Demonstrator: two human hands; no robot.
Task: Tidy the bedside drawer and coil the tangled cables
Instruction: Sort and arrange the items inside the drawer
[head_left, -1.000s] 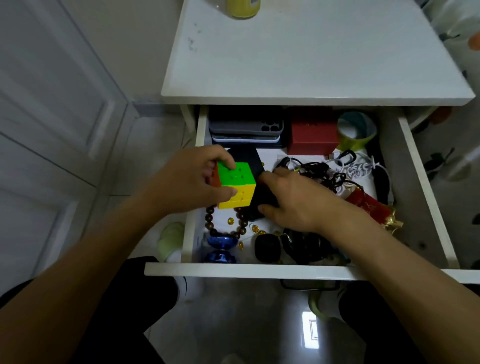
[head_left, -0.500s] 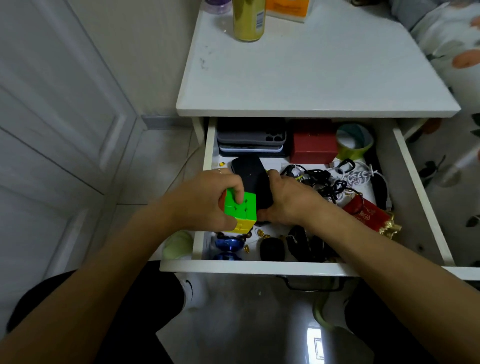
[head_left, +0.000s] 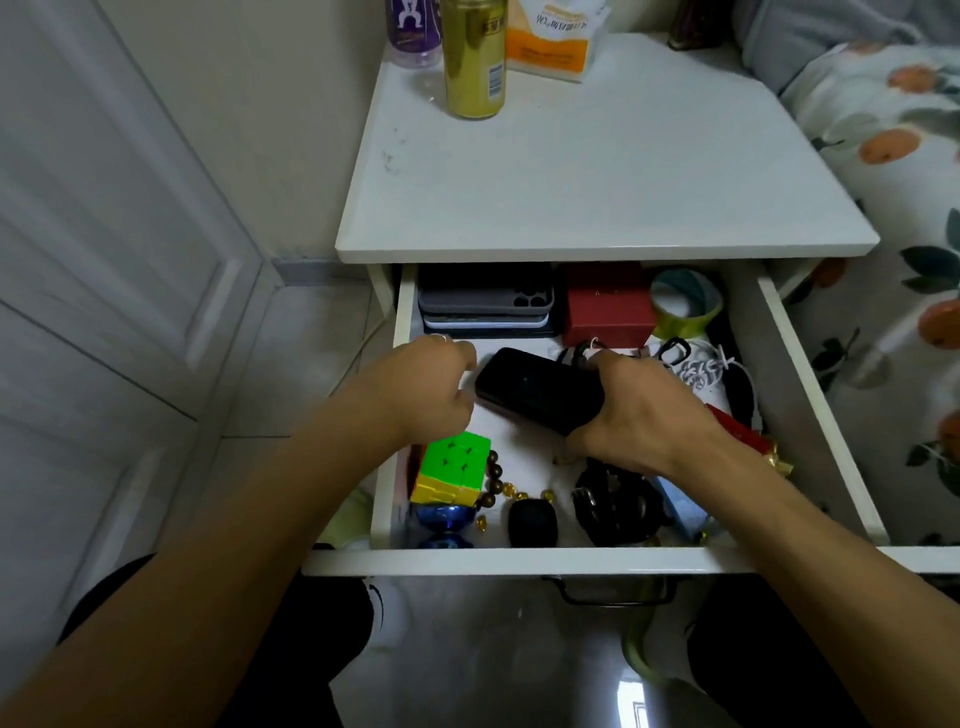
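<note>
Drawer (head_left: 779, 332) lay open; right hand (head_left: 644, 415) gripped a black phone (head_left: 535, 389), left hand (head_left: 431, 389) beside it curled, grasping nothing, above the cube (head_left: 454, 467).

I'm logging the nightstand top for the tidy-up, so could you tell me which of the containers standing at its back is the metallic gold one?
It is the gold can, between the purple bottle and the orange-and-white packet.

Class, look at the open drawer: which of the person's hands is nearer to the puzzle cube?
Left. The left hand hovers just above and behind the puzzle cube, holding nothing. The right hand is farther off to the cube's right, gripping the black phone.
</note>
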